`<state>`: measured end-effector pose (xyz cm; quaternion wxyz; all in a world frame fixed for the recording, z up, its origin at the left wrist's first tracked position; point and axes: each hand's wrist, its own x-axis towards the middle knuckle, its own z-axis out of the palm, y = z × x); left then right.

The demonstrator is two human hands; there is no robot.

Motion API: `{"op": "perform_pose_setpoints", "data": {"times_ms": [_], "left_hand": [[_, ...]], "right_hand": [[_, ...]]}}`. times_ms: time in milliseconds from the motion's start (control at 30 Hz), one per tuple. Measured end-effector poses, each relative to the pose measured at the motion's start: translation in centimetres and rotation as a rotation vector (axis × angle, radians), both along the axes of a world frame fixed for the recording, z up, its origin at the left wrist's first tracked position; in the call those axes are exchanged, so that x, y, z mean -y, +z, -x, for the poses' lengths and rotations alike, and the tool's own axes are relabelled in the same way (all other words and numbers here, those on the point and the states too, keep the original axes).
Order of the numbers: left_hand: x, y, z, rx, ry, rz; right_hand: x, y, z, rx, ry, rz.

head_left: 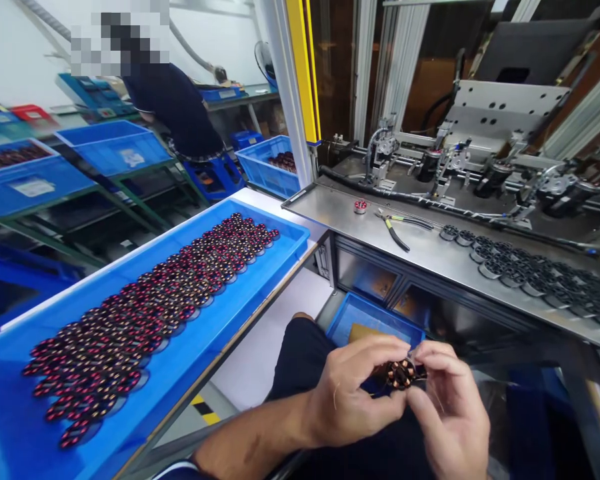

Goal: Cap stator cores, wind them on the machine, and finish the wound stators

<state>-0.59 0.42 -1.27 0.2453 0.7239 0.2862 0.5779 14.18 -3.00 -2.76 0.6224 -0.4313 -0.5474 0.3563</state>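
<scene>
Above my lap, my left hand (357, 390) and my right hand (450, 400) hold one small round wound part (401, 375) with copper coils between their fingertips. Thin loose wires show near both hands. To the left, a long blue tray (260, 287) bears rows of similar parts with red and copper coils. On the metal bench lie a single red part (361, 207) and pliers with yellow-green and black handles (396, 233). Rows of dark grey round parts (513, 267) stand farther right on that bench.
A machine with clamps (495, 173) stands behind the bench, beside a yellow post (304, 73). Below the bench is a blue bin (347, 320). At the back left, a person in dark clothes (173, 110) sits near blue crates (115, 150).
</scene>
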Motion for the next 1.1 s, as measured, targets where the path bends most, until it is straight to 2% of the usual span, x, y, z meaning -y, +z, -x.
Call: {"op": "perform_pose_setpoints", "data": {"times_ms": [100, 233, 367, 433, 500, 667, 800, 1000, 1100], "left_hand": [[0.1, 0.0, 0.0, 0.005, -0.01, 0.015], [0.1, -0.1, 0.1, 0.07, -0.055, 0.145], [0.0, -0.3, 0.3, 0.158, -0.103, 0.334], [-0.1, -0.3, 0.4, 0.176, -0.118, 0.386], [-0.1, -0.3, 0.5, 0.191, -0.138, 0.413], [0.0, 0.1, 0.5, 0.136, -0.138, 0.368], [0.1, 0.6, 0.4, 0.085, -0.122, 0.285], [0.1, 1.0, 0.2, 0.081, -0.135, 0.206], [0.0, 1.2, 0.1, 0.095, -0.144, 0.235]], "right_hand": [[-0.3, 0.3, -0.1, 0.03, -0.067, 0.064], [-0.5, -0.6, -0.3, -0.105, -0.041, 0.241], [-0.4, -1.2, -0.6, -0.209, 0.068, 0.182], [-0.2, -1.1, -0.8, -0.181, 0.119, 0.15], [0.0, -0.7, -1.0, -0.123, 0.109, 0.129], [0.4, 0.2, -1.3, -0.024, 0.016, 0.074], [0.3, 0.8, -1.3, -0.018, 0.08, 0.129], [0.6, 1.2, -2.0, 0.129, 0.03, -0.024], [0.8, 1.3, -2.5, 0.205, 0.059, -0.067]]}}
